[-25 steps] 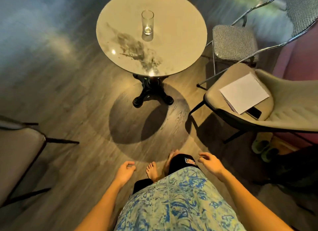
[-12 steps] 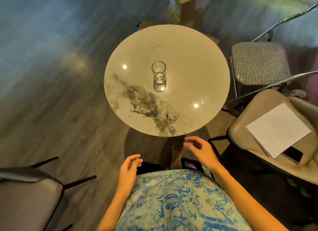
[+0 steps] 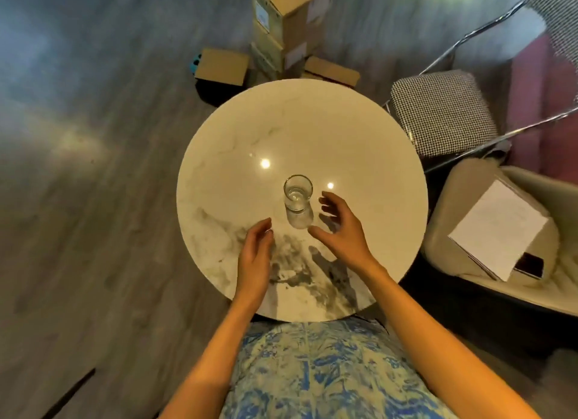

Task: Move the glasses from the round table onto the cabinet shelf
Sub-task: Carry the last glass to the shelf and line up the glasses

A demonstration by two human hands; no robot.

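One clear drinking glass (image 3: 298,198) stands upright near the middle of the round marble table (image 3: 237,156). My right hand (image 3: 339,229) hovers just right of the glass, fingers spread and curved toward it, a small gap between them and the glass. My left hand (image 3: 255,257) floats over the table's near left part, fingers loosely curled, holding nothing. No cabinet or shelf is in view.
Cardboard boxes (image 3: 287,21) are stacked on the floor beyond the table. A houndstooth chair (image 3: 444,112) stands at the right. A beige armchair (image 3: 469,200) holds white papers (image 3: 497,231) and a phone (image 3: 529,265). Wooden floor spreads to the left.
I have stepped up to the table, which now lies right below me. Both hands rose from my sides over the tabletop; my right hand reached up beside the glass.
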